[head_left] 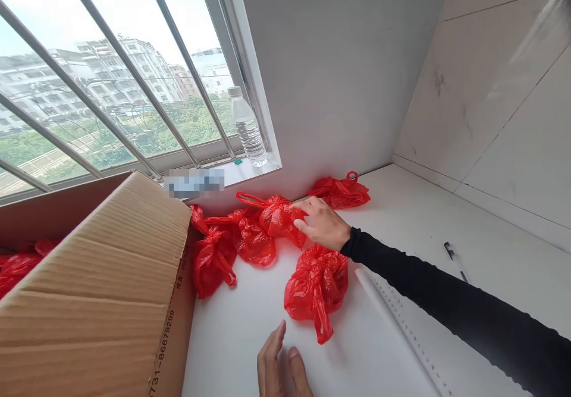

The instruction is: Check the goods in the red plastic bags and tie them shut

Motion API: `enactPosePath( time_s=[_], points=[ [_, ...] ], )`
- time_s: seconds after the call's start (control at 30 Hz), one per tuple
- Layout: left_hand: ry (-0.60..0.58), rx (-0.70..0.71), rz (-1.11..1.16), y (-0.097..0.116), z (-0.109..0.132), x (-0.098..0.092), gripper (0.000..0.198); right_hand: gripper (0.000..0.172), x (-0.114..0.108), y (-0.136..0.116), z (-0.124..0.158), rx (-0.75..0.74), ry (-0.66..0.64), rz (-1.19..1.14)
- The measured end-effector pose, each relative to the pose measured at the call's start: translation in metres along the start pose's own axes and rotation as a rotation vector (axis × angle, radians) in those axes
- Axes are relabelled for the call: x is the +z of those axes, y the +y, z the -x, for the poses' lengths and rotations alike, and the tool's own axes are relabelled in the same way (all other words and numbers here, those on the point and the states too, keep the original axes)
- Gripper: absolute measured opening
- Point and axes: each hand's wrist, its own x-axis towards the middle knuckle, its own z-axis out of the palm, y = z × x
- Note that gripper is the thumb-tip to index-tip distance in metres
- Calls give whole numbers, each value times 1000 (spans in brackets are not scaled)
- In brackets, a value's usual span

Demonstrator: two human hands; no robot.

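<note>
My right hand (328, 226) is at the middle red plastic bag (277, 217), near the grey wall (339, 76), thumb parted from the forefinger; I cannot tell whether the other fingers have closed on the film. My left hand (283, 364) is low in front of me, thumb and fingers apart, nothing between them. The middle bag lies against the slumped red bag (255, 242), with the tied red bag (214, 263) next along, beside the cardboard carton (129, 248).

The film looks thin, so a pinch on plastic alone could tear it if the contents are heavy (the red hides what is inside). The loose handles lie close together, and one caught by my fingers could drag a neighbour along. The front red bag (316, 284) sits just below my right wrist, so a low pull back could knock it. A careless swing toward the windowsill (232, 177) might topple the water bottle (250, 132).
</note>
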Motion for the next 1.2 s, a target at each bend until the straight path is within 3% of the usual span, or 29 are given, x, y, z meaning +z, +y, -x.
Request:
enactPosePath(
  time_s=[0.17, 0.33, 0.47, 0.63, 0.77, 0.97, 1.07, 1.2],
  points=[
    [8, 1, 14, -9, 4, 0, 23, 66, 47, -13, -50, -129, -143, 110],
    [8, -27, 0, -17, 11, 5, 25, 71, 95, -3, -59, -59, -260, 200],
    [-10, 2, -19, -12, 12, 6, 25, 71, 113, -4, -58, -18, -256, 249],
    [-28, -21, -25, -8, 12, 6, 25, 68, 122, -5, -61, 22, -229, 277],
    [-38, -22, -11, -9, 11, 7, 24, 64, 124, -2, -64, 42, -199, 274],
    [-62, 103, -36, -7, 7, 6, 26, 44, 111, -2, -76, 35, -185, 188],
    [-103, 141, -73, -6, 7, 3, 29, 35, 86, 5, -82, -11, -126, 127],
    [-196, 149, -76, -2, 8, -1, 36, 32, 35, 40, -75, 18, 83, 107]
  ],
)
